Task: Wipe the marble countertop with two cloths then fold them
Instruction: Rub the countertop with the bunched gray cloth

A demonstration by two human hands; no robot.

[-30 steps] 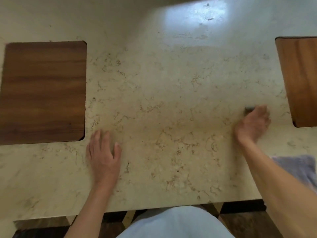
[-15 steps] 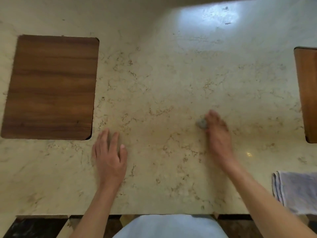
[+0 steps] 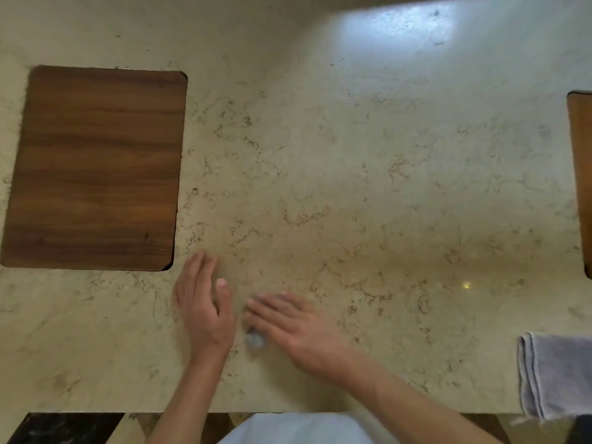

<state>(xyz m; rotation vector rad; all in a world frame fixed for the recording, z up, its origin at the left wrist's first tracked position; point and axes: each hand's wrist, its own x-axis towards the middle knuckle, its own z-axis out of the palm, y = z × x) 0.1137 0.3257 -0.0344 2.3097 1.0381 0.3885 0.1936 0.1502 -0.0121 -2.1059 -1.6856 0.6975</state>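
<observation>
Resting on 1 marble countertop [image 3: 368, 174]: 2 hands, 2 cloths, 2 wooden panels. Left hand [image 3: 205, 310] flat, fingers spread, empty. Right hand [image 3: 298, 331] flat, blurred, over a small grey cloth [image 3: 254, 339]. Folded grey cloth [image 3: 557, 376] at near right edge.

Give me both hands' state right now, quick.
Left hand: open, flat on the marble countertop, holding nothing.
Right hand: fingers spread, pressed over a small grey cloth; grip cannot be told.
</observation>
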